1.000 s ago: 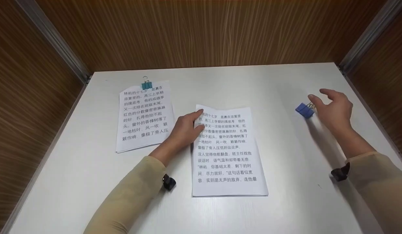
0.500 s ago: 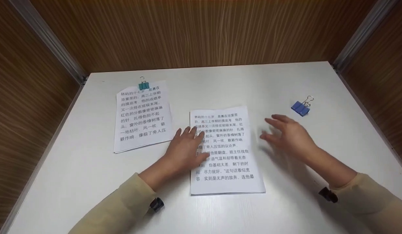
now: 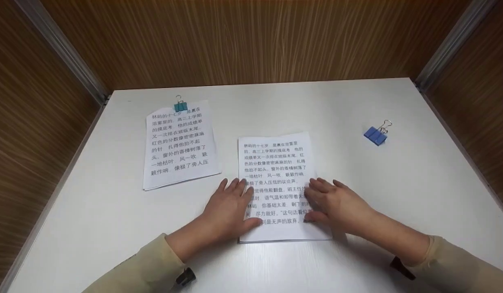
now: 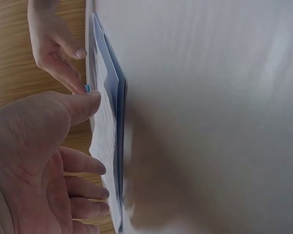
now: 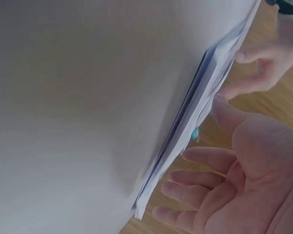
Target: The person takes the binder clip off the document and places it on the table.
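A stack of printed sheets (image 3: 276, 171) lies on the white table in front of me, its pages slightly fanned at the edge in the left wrist view. My left hand (image 3: 227, 213) is at the lower left side of the stack, thumb over the page and fingers along the edge. Opposite it, my right hand (image 3: 343, 205) reaches over the lower right side with fingers extended. Both wrist views show relaxed, spread fingers close to the paper edge; whether every fingertip touches is unclear. A blue binder clip (image 3: 375, 135) lies right of the stack, apart from both hands.
A second stack of printed sheets (image 3: 178, 146) lies at the left, with a teal binder clip (image 3: 180, 106) on its top edge. Wood-grain panels (image 3: 259, 40) enclose the white table (image 3: 337, 106) at the back and sides.
My right hand has left the blue binder clip and moved left to the stack's right side. My left hand has slid from the upper left edge toward the lower left.
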`<state>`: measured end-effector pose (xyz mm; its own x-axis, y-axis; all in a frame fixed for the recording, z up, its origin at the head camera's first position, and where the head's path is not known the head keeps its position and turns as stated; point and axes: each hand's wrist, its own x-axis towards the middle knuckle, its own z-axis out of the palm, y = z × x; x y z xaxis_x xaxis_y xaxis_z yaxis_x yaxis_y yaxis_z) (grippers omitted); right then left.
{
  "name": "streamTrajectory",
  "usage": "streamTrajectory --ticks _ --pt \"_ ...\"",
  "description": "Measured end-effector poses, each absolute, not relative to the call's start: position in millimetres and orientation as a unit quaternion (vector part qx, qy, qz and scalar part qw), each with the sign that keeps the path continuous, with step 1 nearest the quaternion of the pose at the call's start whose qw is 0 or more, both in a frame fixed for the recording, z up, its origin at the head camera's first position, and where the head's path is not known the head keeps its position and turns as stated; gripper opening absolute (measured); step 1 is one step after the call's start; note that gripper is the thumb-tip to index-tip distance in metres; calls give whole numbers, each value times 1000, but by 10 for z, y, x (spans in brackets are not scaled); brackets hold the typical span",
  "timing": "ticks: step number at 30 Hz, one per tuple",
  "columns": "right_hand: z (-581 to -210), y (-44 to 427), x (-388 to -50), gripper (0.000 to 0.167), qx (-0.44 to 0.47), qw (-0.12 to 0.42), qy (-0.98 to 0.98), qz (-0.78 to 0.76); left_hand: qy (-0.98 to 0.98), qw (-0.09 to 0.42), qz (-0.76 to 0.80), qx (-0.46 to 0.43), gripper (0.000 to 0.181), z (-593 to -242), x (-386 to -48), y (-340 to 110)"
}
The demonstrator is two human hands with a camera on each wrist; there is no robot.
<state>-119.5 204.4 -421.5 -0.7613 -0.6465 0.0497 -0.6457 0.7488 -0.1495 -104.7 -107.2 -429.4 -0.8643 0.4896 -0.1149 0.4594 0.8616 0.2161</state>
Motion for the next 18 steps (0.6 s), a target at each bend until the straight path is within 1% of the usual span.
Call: streamTrajectory --ticks 3,6,18 --pt "-4230 2028 -1144 65 -358 10 931 -67 961 88 89 247 87 -4303 -1011 -1070" --pt "-4242 2016 -1118 65 -352 26 934 -63 960 94 83 249 87 -4324 -1002 -1065" --pt "-4255 2053 -1169 71 -307 77 946 -72 957 109 62 262 88 -4350 -1117 -1001"
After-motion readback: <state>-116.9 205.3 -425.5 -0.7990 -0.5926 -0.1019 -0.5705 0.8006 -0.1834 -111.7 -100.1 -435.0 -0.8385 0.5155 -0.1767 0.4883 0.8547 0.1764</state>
